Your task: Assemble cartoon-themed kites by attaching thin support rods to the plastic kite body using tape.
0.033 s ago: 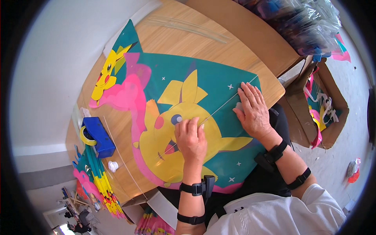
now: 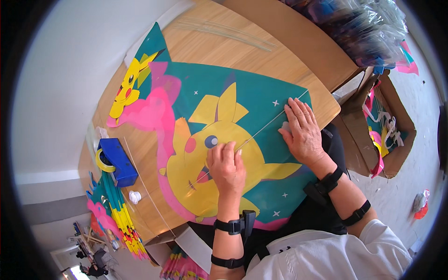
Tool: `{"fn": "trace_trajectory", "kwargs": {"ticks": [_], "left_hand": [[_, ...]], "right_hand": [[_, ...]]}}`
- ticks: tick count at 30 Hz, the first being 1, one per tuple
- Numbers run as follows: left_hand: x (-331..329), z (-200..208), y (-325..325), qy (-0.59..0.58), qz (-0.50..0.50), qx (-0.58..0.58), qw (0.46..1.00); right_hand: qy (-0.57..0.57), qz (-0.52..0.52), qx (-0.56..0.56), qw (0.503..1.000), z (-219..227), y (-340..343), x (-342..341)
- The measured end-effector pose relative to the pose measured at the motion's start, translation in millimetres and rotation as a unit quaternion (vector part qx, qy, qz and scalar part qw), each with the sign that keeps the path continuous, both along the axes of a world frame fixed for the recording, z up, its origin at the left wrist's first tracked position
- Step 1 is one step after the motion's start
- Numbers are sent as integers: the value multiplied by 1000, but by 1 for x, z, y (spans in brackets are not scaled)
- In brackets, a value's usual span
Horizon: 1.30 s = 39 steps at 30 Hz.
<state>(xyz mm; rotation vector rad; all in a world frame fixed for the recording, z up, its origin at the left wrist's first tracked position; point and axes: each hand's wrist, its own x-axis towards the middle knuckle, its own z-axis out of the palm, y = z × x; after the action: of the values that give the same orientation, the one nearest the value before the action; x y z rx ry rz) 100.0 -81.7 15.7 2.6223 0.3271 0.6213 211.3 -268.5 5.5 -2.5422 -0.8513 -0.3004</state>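
A printed kite sheet [image 2: 261, 196] in green, pink and yellow, with a cartoon animal on it, lies spread on the table. Across it runs a thin pale rod [image 2: 267, 125], slanting from the upper right corner down to the animal's mouth. My left hand [image 2: 227, 163] is closed over the rod at the middle of the sheet, fingers curled and thumb against it. Flat near the right corner rests my right hand [image 2: 302, 130], its fingers stretched out over the sheet and touching the rod. By its thumb shows a small clear, whitish piece, partly hidden.
A blue tape dispenser [image 2: 116, 161] with yellowish tape stands at the left, near a small white spool [image 2: 135, 197]. More thin rods [image 2: 224, 30] lie at the table's far side. Folded kites [image 2: 119, 210] hang left; an open carton [image 2: 396, 121] and plastic-wrapped packs [image 2: 354, 28] are right.
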Motion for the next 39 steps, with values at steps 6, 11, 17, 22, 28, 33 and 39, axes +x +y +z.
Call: {"fn": "trace_trajectory", "kwargs": {"ticks": [6, 11, 17, 22, 28, 33, 39], "left_hand": [[-56, 9, -2, 57, 23, 107, 992], [-94, 13, -13, 203, 29, 93, 974], [-103, -11, -8, 235, 34, 202, 950], [-105, -22, -9, 150, 59, 147, 976], [-124, -10, 12, 125, 45, 105, 986], [-181, -6, 55, 205, 80, 163, 962], [-236, 10, 90, 205, 154, 134, 957]], "right_hand": [[-20, -5, -12, 1000, -3, -1, -1], [-39, 3, -28, 999, -3, 1, -3], [-39, 13, -44, 998, -2, -2, -3], [-39, 13, -44, 998, -3, 1, -4], [-50, 32, -23, 998, -5, 1, -4], [-54, 31, -39, 997, -13, -1, -2], [-57, 34, -50, 997, -19, -3, 0]]}}
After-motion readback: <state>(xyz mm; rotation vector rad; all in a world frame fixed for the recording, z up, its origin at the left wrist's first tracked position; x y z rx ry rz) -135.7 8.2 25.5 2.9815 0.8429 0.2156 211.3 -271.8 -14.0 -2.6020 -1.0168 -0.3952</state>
